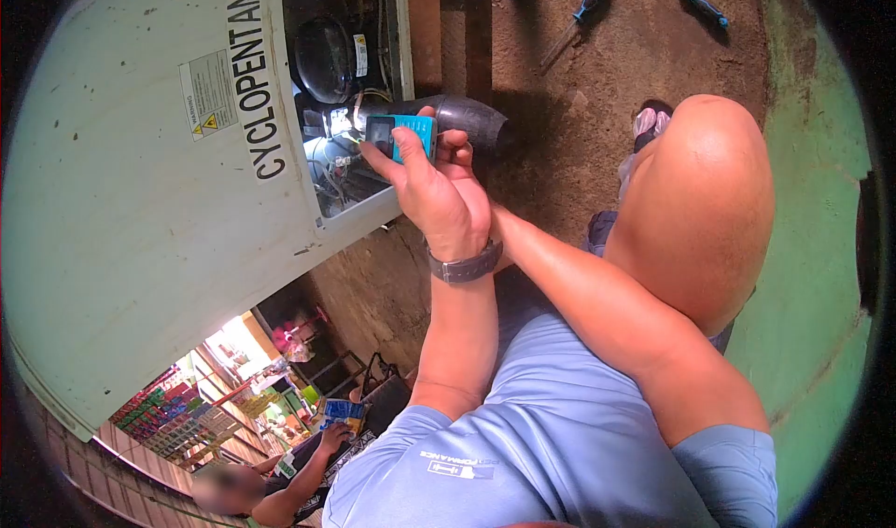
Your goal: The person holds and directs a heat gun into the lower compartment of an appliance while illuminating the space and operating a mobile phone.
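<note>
My left hand (437, 187), with a dark watch at its wrist, is wrapped round a small teal handheld device (412, 136). The thumb lies on the device's face, beside a dark panel that looks like a display. The device is held at the opening of a pale cabinet's compartment, where a black compressor (323, 60), wires and brightly lit metal parts show. Behind the hand lies a black tapered cylinder (474, 125) whose kind I cannot make out. My right forearm (560, 257) reaches behind the left wrist, and the right hand's fingers are hidden there.
The pale cabinet (168, 229), lettered CYCLOPENTANE, fills the left side. Two blue-handled screwdrivers, one (591, 1) nearer and another (705, 7) farther right, lie on the brown floor. A wooden leg (465, 43) stands near the opening. Another person (299, 481) sits at lower left, holding a blue-and-yellow item.
</note>
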{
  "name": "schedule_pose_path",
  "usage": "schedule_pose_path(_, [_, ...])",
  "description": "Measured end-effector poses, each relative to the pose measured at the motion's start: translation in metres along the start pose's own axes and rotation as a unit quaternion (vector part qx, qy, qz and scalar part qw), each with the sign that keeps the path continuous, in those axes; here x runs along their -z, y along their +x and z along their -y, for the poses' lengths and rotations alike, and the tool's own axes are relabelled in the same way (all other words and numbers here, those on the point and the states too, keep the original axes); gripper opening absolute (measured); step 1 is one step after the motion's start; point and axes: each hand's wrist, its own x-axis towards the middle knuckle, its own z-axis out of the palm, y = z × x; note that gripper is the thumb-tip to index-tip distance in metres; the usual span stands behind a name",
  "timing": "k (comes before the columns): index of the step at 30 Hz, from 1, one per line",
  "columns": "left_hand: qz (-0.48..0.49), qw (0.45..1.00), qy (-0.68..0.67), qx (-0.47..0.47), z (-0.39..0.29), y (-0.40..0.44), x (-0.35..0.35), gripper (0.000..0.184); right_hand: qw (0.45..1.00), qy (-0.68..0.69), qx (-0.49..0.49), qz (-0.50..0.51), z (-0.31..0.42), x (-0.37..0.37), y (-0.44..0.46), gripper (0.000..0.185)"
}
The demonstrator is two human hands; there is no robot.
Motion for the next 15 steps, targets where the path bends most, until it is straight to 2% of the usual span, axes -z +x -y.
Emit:
schedule_pose_path(2, [0.008, 1.000, -0.005, 0.006, -0.001, -0.001, 0.002, 0.041, 0.989, -0.149, -0.003, 0.003, -0.015, -0.003, -0.001, 0.072])
schedule_pose_path(3, [0.012, 1.000, -0.007, 0.009, -0.001, -0.001, 0.003, 0.040, 0.997, -0.063, 0.031, 0.013, -0.031, -0.004, -0.004, 0.072])
schedule_pose_path(5, [0.018, 1.000, -0.012, 0.016, -0.002, -0.002, 0.005, 0.040, 0.997, 0.023, 0.065, 0.023, -0.023, 0.000, -0.003, 0.071])
schedule_pose_path(6, [0.024, 0.999, -0.014, 0.018, -0.001, -0.003, 0.007, 0.039, 0.999, -0.011, 0.047, 0.019, 0.021, 0.012, 0.003, 0.071])
schedule_pose_path(8, [0.025, 0.999, -0.018, 0.020, -0.001, -0.003, 0.010, 0.038, 0.998, -0.046, 0.030, 0.015, 0.018, 0.013, 0.001, 0.071])
schedule_pose_path(9, [0.016, 0.999, -0.021, 0.026, -0.001, -0.005, 0.010, 0.037, 0.999, -0.002, 0.049, 0.023, -0.035, 0.001, -0.009, 0.071])
schedule_pose_path(11, [0.018, 0.999, -0.024, 0.034, -0.001, -0.008, 0.010, 0.035, 0.996, 0.041, 0.067, 0.030, -0.063, -0.004, -0.017, 0.071])
schedule_pose_path(14, [0.031, 0.998, -0.021, 0.043, -0.003, -0.014, 0.009, 0.033, 0.994, 0.005, 0.089, 0.060, -0.060, -0.002, -0.020, 0.073])
schedule_pose_path(15, [0.032, 0.998, -0.022, 0.047, -0.003, -0.015, 0.009, 0.033, 0.995, 0.040, 0.069, 0.052, -0.061, -0.002, -0.022, 0.075])
